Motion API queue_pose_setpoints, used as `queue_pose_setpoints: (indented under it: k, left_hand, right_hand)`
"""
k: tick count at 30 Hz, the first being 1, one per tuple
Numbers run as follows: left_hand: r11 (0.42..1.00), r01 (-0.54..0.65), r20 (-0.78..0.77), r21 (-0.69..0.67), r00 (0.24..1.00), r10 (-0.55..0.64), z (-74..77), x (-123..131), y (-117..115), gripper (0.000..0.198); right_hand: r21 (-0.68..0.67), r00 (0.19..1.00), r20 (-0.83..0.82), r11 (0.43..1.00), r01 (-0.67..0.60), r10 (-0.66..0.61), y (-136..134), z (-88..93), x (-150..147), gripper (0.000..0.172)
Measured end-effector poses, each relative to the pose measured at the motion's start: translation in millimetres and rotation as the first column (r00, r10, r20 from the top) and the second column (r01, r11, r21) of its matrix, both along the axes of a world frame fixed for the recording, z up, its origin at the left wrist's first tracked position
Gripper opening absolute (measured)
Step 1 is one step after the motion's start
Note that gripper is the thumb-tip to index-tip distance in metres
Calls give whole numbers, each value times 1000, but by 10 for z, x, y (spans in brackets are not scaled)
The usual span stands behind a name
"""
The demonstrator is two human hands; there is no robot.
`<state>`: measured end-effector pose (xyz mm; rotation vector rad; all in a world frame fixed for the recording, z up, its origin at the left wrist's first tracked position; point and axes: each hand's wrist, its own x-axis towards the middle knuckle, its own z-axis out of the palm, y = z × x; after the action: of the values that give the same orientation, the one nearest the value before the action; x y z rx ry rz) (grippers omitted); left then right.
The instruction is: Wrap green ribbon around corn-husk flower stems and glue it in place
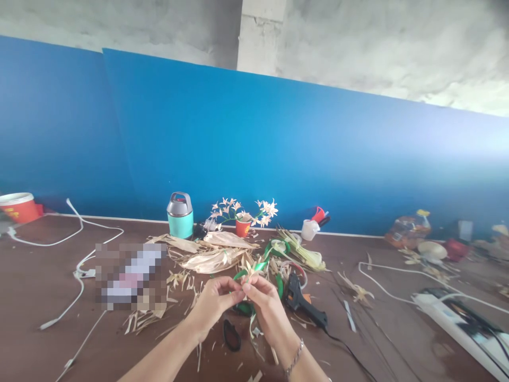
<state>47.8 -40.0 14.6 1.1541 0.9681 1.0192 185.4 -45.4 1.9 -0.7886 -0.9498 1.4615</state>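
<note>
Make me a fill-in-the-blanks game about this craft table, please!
The left hand and right hand pinch a straw flower bound with ___ tape.
The black glue gun lies to the ___ of both hands.
The teal container has a ___ lid.
Finished flowers stand in a cup coloured ___.
Missing words: green, right, grey, orange.

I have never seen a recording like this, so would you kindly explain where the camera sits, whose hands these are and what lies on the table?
There is no machine here: a person works with bare hands, and the single picture comes from a camera worn on their head, looking forward and down. The left hand and right hand meet in the middle, their fingers pinching a small pale flower with green ribbon. On the brown table lie dried husks, a black glue gun, black scissors and white cables. A teal container stands by the blue wall.
</note>
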Motion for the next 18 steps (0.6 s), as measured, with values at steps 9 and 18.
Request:
queue_pose_setpoints:
  k: [9,18]
  left_hand:
    - [989,125,114,-81,987,-115,-30,-11,-21,26]
    - [988,134,99,-73,987,-126,-40,-7,9,25]
  right_hand:
    - [-16,991,-45,992,-126,125,8,37,10,23]
    - [-47,1000,-24,999,-1,-1,3,32,0,22]
